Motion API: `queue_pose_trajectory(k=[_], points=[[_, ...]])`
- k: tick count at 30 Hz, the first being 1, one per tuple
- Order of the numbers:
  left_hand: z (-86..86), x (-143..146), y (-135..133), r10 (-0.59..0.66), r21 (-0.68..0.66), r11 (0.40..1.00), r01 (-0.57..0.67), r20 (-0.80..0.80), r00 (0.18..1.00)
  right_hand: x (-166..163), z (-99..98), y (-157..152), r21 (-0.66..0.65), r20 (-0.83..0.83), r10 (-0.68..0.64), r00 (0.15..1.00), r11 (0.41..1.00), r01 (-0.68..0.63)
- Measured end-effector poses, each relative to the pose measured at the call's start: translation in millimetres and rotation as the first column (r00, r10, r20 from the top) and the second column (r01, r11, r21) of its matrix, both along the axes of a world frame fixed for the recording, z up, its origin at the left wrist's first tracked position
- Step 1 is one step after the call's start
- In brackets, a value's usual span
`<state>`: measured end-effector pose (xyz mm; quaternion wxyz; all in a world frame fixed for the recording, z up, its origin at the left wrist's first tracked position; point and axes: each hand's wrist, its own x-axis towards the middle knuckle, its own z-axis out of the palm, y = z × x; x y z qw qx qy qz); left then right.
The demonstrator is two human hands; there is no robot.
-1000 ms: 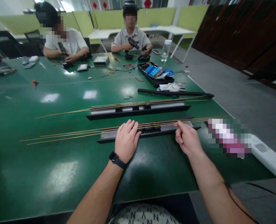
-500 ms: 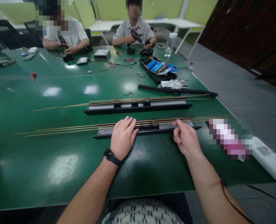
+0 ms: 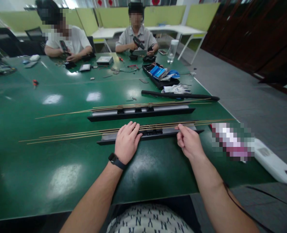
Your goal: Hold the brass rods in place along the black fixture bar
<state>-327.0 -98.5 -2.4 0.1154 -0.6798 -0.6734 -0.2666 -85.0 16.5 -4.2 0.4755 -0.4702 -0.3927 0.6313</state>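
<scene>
Flat across the near black-and-grey channel [image 3: 170,129] lies my left hand [image 3: 126,141], wearing a dark watch [image 3: 113,158]. Its fingers stretch over several thin golden rods [image 3: 68,133], and the thumb rests near a black fitting [image 3: 151,131] inside the channel. My right hand [image 3: 189,139] is closed, with thumb and forefinger pinching one thin golden rod over the channel's right part; its other fingers are curled in. The rods run past both ends of the channel. Behind it, a second black-and-grey channel [image 3: 143,116] has more golden rods above it.
A long black bar [image 3: 179,95], white gloves [image 3: 176,89] and a black tray [image 3: 161,85] with blue items lie further back. Right of my hands are a blurred pink-white package [image 3: 230,140] and a white device [image 3: 271,160]. Two people sit across the green table [image 3: 60,181].
The view has tilted up a little and shifted slightly right. Both hands keep their places on the near channel and rods, with no clear movement against them.
</scene>
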Motion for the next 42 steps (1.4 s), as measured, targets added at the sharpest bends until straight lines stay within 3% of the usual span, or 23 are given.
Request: queue_pose_trajectory(k=[7,19,28,35,42], points=[[1.2,0.5,-0.4,-0.001,-0.007,1.0,0.001,0.003,1.0,3.0,-2.2,3.3,0.018,-0.018,-0.1,0.995,0.995,0.1],[0.9,0.5,-1.0,-0.003,-0.009,1.0,0.003,0.024,1.0,1.9,-2.2,2.1,0.025,0.057,0.006,0.998,1.0,-0.007],[1.1,0.3,-0.7,-0.002,-0.016,1.0,0.003,0.009,1.0,6.1,-4.4,4.6,0.02,0.0,-0.087,0.996,0.996,0.087],[1.4,0.8,-1.0,0.001,-0.012,1.0,-0.001,0.015,1.0,4.5,-4.1,3.6,0.006,0.052,-0.023,0.998,1.0,0.023],[1.8,0.7,-1.3,-0.002,-0.019,1.0,0.003,0.028,1.0,5.0,-1.5,4.3,-0.003,0.012,-0.047,0.999,0.999,0.047]])
